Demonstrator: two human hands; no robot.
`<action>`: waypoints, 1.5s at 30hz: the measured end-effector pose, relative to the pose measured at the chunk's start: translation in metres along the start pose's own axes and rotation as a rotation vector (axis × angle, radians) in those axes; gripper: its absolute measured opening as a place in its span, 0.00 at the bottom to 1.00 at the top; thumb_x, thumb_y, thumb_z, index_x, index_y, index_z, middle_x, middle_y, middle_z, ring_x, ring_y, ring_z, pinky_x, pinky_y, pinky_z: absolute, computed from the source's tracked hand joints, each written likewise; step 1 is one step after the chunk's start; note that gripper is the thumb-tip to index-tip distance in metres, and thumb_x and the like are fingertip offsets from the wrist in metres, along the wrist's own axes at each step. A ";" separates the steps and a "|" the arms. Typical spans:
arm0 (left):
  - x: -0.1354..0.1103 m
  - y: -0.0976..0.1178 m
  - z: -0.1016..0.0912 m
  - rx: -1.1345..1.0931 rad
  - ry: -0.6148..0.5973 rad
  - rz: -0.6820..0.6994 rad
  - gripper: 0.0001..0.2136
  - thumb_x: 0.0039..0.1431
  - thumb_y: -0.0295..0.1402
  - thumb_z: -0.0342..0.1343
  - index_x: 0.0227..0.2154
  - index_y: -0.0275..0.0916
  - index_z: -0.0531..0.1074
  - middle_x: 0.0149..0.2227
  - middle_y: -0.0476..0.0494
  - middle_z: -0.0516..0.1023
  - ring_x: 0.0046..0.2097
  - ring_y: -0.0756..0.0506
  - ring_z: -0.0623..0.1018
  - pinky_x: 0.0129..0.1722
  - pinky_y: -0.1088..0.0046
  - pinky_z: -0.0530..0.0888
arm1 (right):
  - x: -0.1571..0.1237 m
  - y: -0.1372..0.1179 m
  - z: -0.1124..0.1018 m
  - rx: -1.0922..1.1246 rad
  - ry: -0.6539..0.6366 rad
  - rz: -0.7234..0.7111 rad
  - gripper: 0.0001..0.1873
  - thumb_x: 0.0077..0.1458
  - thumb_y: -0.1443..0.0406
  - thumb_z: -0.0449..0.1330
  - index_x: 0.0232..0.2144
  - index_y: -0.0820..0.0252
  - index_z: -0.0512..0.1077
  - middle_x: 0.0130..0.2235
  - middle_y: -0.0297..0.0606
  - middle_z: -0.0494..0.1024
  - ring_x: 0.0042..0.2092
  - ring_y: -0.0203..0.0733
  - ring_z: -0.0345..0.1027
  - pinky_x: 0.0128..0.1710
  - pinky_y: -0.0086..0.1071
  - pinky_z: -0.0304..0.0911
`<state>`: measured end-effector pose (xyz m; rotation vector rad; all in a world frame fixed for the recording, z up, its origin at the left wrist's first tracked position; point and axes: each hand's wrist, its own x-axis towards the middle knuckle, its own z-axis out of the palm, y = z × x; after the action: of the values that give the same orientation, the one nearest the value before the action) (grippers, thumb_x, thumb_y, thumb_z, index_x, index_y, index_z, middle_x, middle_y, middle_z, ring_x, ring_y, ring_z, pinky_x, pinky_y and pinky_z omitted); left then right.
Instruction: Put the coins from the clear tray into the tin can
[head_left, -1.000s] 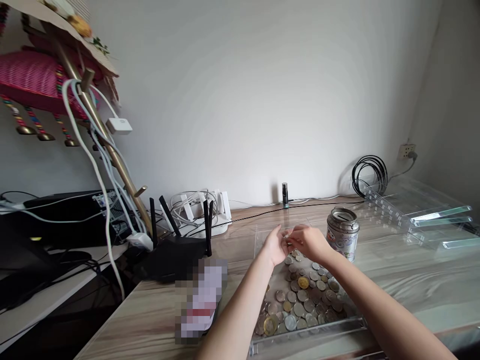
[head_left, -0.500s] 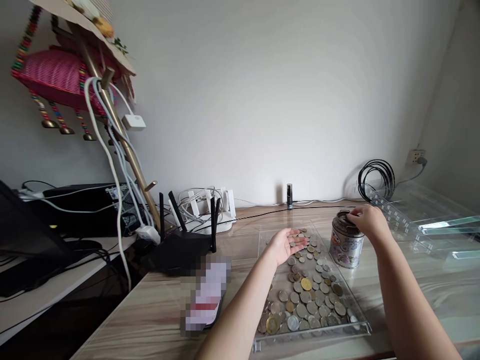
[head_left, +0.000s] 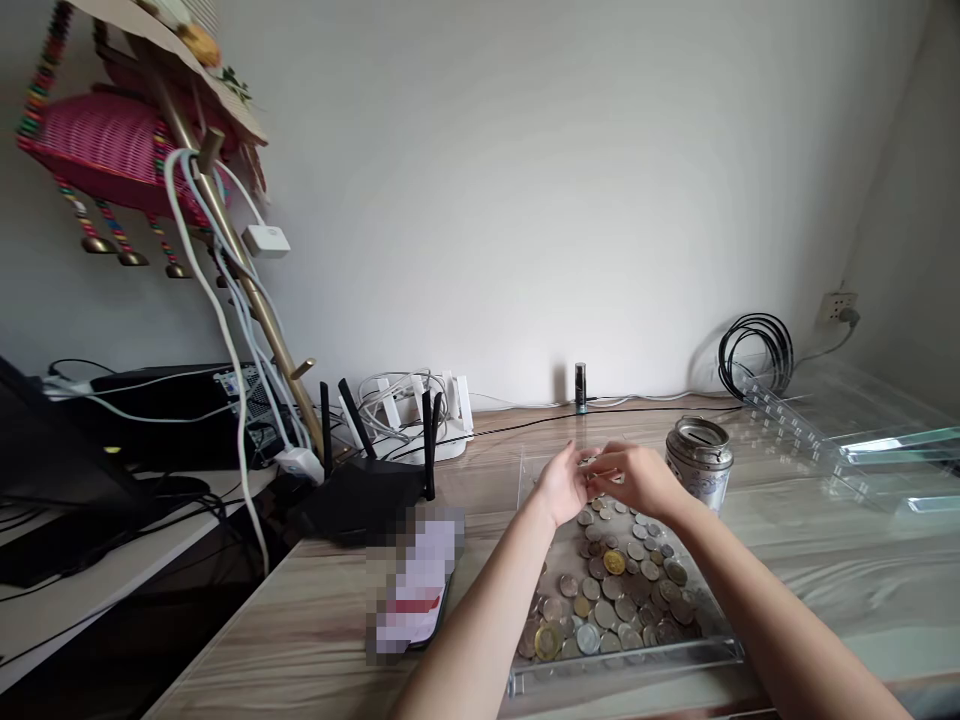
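Note:
My left hand [head_left: 562, 486] is turned palm up over the far part of the clear plastic tray [head_left: 630, 658], its fingers loosely bent and partly hidden. My right hand [head_left: 637, 478] has its fingers closed together and meets the fingers of my left. Whatever lies between the fingertips is too small to make out. Silver and gold coins [head_left: 614, 562] cover much of the tray's bottom. Right of my right hand stands a round patterned coin tin [head_left: 701, 465] with a slot in its metal lid, partly hidden by that hand.
A phone [head_left: 420, 590] lies left of the tray. Behind it are a black router [head_left: 367, 495] and a white router [head_left: 442, 440] with cables. A small dark bottle [head_left: 580, 388] stands by the wall. Coiled black cable [head_left: 756, 356] and clear plastic panels [head_left: 855, 440] are at right.
My right hand has left the tin's lid and moved left to my left hand. The lid's slot now shows. My left hand stays about where it was.

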<state>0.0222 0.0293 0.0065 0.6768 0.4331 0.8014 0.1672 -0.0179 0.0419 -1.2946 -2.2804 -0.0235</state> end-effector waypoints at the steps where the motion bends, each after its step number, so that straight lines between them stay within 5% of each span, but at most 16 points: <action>1: 0.000 0.000 0.000 0.009 -0.010 -0.006 0.18 0.56 0.42 0.41 0.39 0.31 0.65 0.29 0.37 0.73 0.31 0.44 0.74 0.26 0.72 0.68 | 0.001 -0.004 0.005 -0.011 -0.047 -0.020 0.10 0.48 0.61 0.52 0.30 0.54 0.72 0.33 0.34 0.71 0.30 0.32 0.62 0.28 0.24 0.52; 5: -0.002 -0.001 0.003 0.039 -0.051 -0.017 0.20 0.55 0.44 0.41 0.41 0.33 0.65 0.27 0.40 0.72 0.30 0.45 0.74 0.29 0.70 0.68 | 0.002 -0.003 0.003 -0.075 -0.033 0.006 0.13 0.51 0.62 0.48 0.27 0.55 0.73 0.31 0.34 0.71 0.28 0.31 0.62 0.26 0.24 0.50; 11: -0.001 -0.004 0.001 0.228 0.023 -0.033 0.18 0.54 0.43 0.43 0.39 0.34 0.66 0.35 0.37 0.73 0.36 0.43 0.73 0.33 0.67 0.68 | -0.013 0.051 -0.046 -0.302 0.503 0.479 0.15 0.49 0.57 0.48 0.28 0.55 0.72 0.35 0.36 0.72 0.34 0.38 0.62 0.26 0.27 0.52; 15: 0.004 -0.010 -0.004 0.460 0.180 0.012 0.11 0.52 0.37 0.48 0.33 0.35 0.69 0.32 0.39 0.73 0.33 0.45 0.73 0.30 0.72 0.68 | -0.022 0.082 -0.060 -0.325 0.371 0.677 0.14 0.42 0.54 0.52 0.24 0.53 0.74 0.33 0.36 0.72 0.31 0.39 0.63 0.22 0.28 0.50; 21: 0.009 -0.016 -0.008 0.613 0.220 0.081 0.07 0.50 0.32 0.49 0.28 0.36 0.71 0.30 0.42 0.73 0.29 0.48 0.72 0.26 0.76 0.66 | -0.025 0.086 -0.062 -0.308 0.255 0.795 0.13 0.39 0.55 0.54 0.24 0.52 0.74 0.28 0.39 0.73 0.28 0.42 0.63 0.22 0.30 0.50; 24: 0.010 -0.016 -0.010 0.640 0.237 0.096 0.08 0.50 0.33 0.49 0.28 0.36 0.71 0.30 0.42 0.73 0.29 0.48 0.72 0.25 0.76 0.66 | -0.026 0.082 -0.065 -0.293 0.248 0.783 0.15 0.40 0.54 0.53 0.26 0.53 0.74 0.27 0.40 0.73 0.28 0.43 0.63 0.22 0.30 0.50; 29: 0.010 -0.014 -0.008 0.533 0.307 0.191 0.05 0.49 0.27 0.49 0.25 0.35 0.70 0.27 0.43 0.73 0.26 0.50 0.71 0.24 0.77 0.65 | -0.015 0.040 -0.057 -0.257 0.551 0.472 0.16 0.49 0.58 0.47 0.32 0.57 0.71 0.35 0.39 0.72 0.33 0.39 0.63 0.25 0.28 0.53; 31: 0.010 -0.012 -0.007 0.492 0.343 0.269 0.05 0.48 0.26 0.49 0.25 0.35 0.70 0.26 0.44 0.73 0.26 0.51 0.70 0.23 0.78 0.64 | -0.008 0.017 -0.044 -0.158 0.400 0.345 0.15 0.51 0.60 0.45 0.32 0.57 0.71 0.32 0.38 0.72 0.30 0.36 0.63 0.26 0.27 0.54; 36: 0.007 -0.003 -0.008 0.469 0.461 0.433 0.06 0.46 0.25 0.47 0.24 0.36 0.69 0.27 0.44 0.73 0.26 0.51 0.71 0.20 0.80 0.63 | -0.006 -0.006 0.001 -0.018 -0.348 0.117 0.13 0.46 0.57 0.52 0.33 0.54 0.71 0.32 0.37 0.73 0.32 0.39 0.64 0.28 0.28 0.55; 38: 0.008 -0.002 -0.010 0.473 0.475 0.395 0.06 0.46 0.26 0.47 0.24 0.35 0.69 0.28 0.43 0.73 0.25 0.51 0.71 0.19 0.81 0.62 | -0.013 -0.005 0.017 -0.003 -0.534 0.061 0.25 0.36 0.55 0.59 0.40 0.55 0.68 0.38 0.39 0.70 0.37 0.42 0.63 0.32 0.30 0.56; 41: 0.012 -0.005 -0.014 0.498 0.415 0.297 0.07 0.46 0.27 0.46 0.26 0.35 0.69 0.29 0.41 0.74 0.25 0.51 0.71 0.18 0.81 0.61 | -0.023 -0.007 0.031 0.005 -0.657 0.037 0.40 0.26 0.53 0.63 0.47 0.55 0.62 0.45 0.41 0.64 0.40 0.45 0.62 0.35 0.32 0.56; 45: 0.015 -0.010 -0.015 0.596 0.382 0.304 0.07 0.46 0.28 0.47 0.25 0.35 0.70 0.29 0.41 0.74 0.24 0.52 0.70 0.17 0.83 0.61 | -0.032 -0.017 0.035 0.022 -0.702 0.034 0.38 0.27 0.56 0.63 0.45 0.55 0.60 0.41 0.39 0.64 0.39 0.43 0.61 0.33 0.30 0.55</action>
<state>0.0276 0.0411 -0.0132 1.1662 0.9524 1.1079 0.1517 -0.0437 0.0011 -1.4931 -2.8083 0.5459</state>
